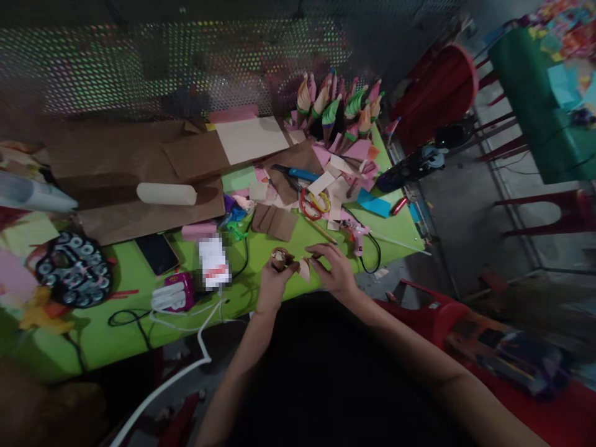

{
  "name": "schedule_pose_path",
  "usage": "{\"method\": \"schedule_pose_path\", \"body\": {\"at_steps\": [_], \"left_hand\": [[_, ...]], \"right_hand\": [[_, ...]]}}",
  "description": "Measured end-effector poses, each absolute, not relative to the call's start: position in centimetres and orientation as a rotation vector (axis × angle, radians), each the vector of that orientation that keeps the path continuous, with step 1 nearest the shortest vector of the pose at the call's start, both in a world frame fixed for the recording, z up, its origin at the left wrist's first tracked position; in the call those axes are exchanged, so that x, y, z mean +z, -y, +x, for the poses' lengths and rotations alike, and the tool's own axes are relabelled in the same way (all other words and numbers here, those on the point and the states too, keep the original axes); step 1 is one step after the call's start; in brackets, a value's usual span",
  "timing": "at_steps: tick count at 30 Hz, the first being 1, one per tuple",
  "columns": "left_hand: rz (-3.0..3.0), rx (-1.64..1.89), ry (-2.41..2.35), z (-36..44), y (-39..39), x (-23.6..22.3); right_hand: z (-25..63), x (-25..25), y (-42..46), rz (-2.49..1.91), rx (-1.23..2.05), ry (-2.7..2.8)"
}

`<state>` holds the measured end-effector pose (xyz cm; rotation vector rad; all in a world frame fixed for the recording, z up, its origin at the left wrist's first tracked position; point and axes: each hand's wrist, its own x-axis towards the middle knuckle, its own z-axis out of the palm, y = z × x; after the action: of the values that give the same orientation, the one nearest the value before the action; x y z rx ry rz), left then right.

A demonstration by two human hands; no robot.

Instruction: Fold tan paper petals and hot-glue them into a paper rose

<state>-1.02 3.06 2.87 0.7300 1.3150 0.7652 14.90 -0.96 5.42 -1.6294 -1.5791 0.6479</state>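
My left hand (270,284) is wrapped round a small brown paper cone (279,264) whose open top faces up, with crumpled pale paper inside it. Between both hands, just right of the cone, is a small piece of cream paper (304,270). My right hand (334,272) pinches this piece at its right side, while my left thumb reaches its left edge. Behind the hands lie folded brown paper pieces (274,222), scissors with red and yellow handles (314,205) and a pencil (325,231). A pink glue gun (358,237) lies right of my right hand.
Several paper ice-cream cones (329,118) stand at the back right of the green table (251,282). Paper scraps and a blue cutter (302,174) lie before them. To the left are a white roll (166,194), a phone (157,253) and cables. Red chairs (437,93) stand right.
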Motion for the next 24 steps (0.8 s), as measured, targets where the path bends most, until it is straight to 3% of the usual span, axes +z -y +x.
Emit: {"method": "schedule_pose_path", "body": {"at_steps": [6, 14, 24], "left_hand": [[0.632, 0.988, -1.421, 0.1, -2.8, 2.8], [0.618, 0.977, -1.362, 1.0, -2.3, 3.4], [0.739, 0.994, -1.299, 0.8, -2.8, 2.8]], "right_hand": [[13.3, 5.8, 1.6, -1.648, 0.900, 1.287], [12.4, 4.6, 1.3, -1.682, 0.832, 1.195], [13.3, 4.6, 0.8, -1.636, 0.970, 1.191]]}}
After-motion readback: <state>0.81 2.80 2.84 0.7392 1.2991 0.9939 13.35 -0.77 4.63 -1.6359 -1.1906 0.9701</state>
